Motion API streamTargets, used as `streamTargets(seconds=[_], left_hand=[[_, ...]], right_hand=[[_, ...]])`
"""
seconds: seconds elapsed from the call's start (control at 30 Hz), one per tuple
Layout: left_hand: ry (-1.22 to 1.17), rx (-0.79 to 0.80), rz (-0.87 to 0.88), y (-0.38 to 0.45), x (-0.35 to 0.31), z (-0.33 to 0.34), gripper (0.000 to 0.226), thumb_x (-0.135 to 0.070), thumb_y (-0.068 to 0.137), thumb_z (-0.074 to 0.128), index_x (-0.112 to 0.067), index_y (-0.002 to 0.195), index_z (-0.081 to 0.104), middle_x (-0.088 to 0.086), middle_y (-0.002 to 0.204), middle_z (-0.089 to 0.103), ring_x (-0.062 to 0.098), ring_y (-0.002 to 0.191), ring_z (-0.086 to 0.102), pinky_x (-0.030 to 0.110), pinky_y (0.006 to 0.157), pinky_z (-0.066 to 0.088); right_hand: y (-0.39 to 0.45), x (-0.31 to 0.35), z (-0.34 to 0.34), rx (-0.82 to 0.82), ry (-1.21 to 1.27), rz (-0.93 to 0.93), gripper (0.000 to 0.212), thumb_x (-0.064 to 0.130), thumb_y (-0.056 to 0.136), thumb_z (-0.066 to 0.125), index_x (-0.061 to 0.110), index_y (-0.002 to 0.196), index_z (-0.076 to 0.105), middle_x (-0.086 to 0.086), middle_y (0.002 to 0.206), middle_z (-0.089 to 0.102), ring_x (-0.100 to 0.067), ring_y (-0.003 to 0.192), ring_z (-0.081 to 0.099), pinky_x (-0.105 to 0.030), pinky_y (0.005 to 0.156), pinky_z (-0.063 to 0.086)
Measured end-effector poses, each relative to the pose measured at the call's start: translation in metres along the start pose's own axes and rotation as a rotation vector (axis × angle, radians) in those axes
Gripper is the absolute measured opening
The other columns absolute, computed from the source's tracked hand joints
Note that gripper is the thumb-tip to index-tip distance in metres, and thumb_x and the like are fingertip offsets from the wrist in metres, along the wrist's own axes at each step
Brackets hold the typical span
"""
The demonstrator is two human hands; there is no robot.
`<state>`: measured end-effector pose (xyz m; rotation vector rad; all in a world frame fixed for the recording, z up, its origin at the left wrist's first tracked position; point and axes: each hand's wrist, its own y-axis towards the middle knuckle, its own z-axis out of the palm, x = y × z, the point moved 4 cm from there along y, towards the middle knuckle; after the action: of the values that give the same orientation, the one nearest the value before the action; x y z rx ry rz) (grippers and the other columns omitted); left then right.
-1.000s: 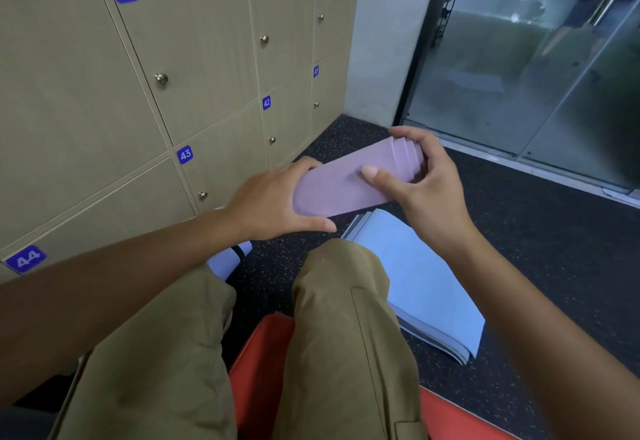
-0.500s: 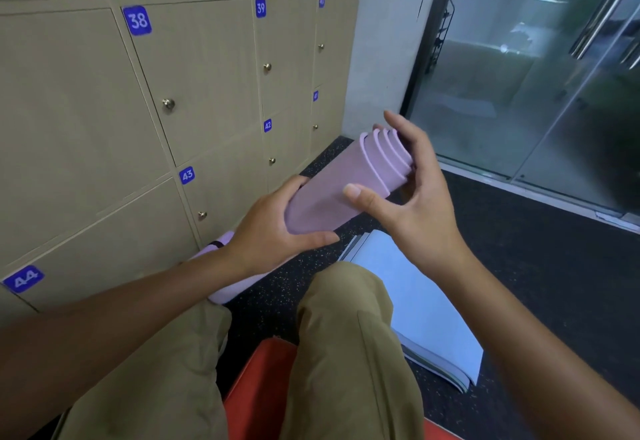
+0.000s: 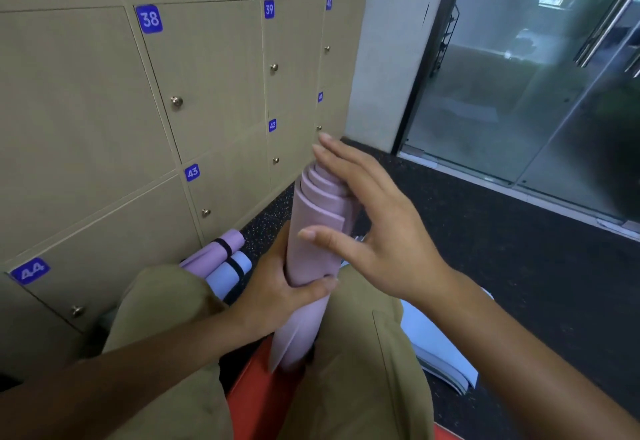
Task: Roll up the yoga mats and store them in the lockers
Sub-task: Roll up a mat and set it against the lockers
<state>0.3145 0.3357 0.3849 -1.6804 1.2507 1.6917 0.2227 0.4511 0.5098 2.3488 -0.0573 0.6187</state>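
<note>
Your left hand (image 3: 277,297) grips the pink roll (image 3: 311,249), upright between your knees; your right hand (image 3: 374,228) lies flat-fingered against its top. Tap those stepped coils flush, squeeze firmly, then band it.

A gym locker area: numbered lockers (image 3: 207,93), speckled rubber floor (image 3: 519,266)
</note>
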Motion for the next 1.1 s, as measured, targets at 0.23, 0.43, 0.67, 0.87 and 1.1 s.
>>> streamTargets(seconds=[0.23, 0.43, 0.67, 0.87, 1.1], left_hand=[[-0.027, 0.001, -0.014, -0.008, 0.01, -0.004, 0.067, -0.038, 0.072, 0.079, -0.025, 0.13, 0.049, -0.021, 0.119, 0.066, 0.005, 0.115, 0.064, 0.018, 0.091, 0.05], [-0.089, -0.076, 0.029, 0.003, 0.006, -0.005, 0.073, -0.038, 0.071, 0.08, -0.01, 0.131, 0.051, -0.012, 0.117, 0.069, 0.011, 0.113, 0.066, 0.023, 0.09, 0.052], [-0.081, -0.195, 0.137, 0.017, -0.021, -0.002, 0.049, -0.035, 0.081, 0.072, -0.021, 0.123, 0.053, -0.029, 0.117, 0.066, -0.006, 0.111, 0.061, 0.014, 0.092, 0.045], [-0.115, -0.175, 0.199, 0.028, -0.027, -0.002, 0.06, -0.032, 0.089, 0.07, -0.03, 0.144, 0.045, -0.009, 0.141, 0.06, 0.015, 0.134, 0.055, 0.033, 0.107, 0.046], [-0.145, -0.066, 0.13, 0.034, -0.025, -0.003, 0.057, -0.029, 0.086, 0.066, -0.018, 0.14, 0.049, -0.011, 0.133, 0.066, 0.011, 0.126, 0.061, 0.025, 0.1, 0.049]], right_hand=[[-0.002, 0.001, 0.013, 0.022, -0.016, -0.01, 0.071, 0.034, 0.088, 0.081, 0.013, 0.149, 0.05, 0.001, 0.16, 0.04, -0.01, 0.145, 0.041, -0.038, 0.117, 0.039], [0.007, -0.004, 0.017, 0.006, -0.116, -0.01, 0.073, 0.048, 0.087, 0.077, 0.018, 0.149, 0.052, 0.004, 0.16, 0.041, -0.015, 0.14, 0.048, -0.042, 0.112, 0.045], [0.01, -0.009, 0.016, 0.017, -0.214, -0.023, 0.07, 0.055, 0.09, 0.068, 0.017, 0.147, 0.054, 0.001, 0.158, 0.045, -0.021, 0.134, 0.054, -0.04, 0.108, 0.046], [0.004, -0.012, 0.015, 0.047, -0.206, -0.002, 0.067, 0.057, 0.092, 0.063, 0.017, 0.145, 0.056, 0.002, 0.158, 0.045, -0.017, 0.138, 0.049, -0.035, 0.112, 0.042], [-0.004, -0.018, 0.017, 0.067, -0.111, 0.034, 0.061, 0.05, 0.093, 0.067, 0.019, 0.144, 0.057, 0.006, 0.156, 0.046, -0.013, 0.146, 0.039, -0.038, 0.117, 0.037]])
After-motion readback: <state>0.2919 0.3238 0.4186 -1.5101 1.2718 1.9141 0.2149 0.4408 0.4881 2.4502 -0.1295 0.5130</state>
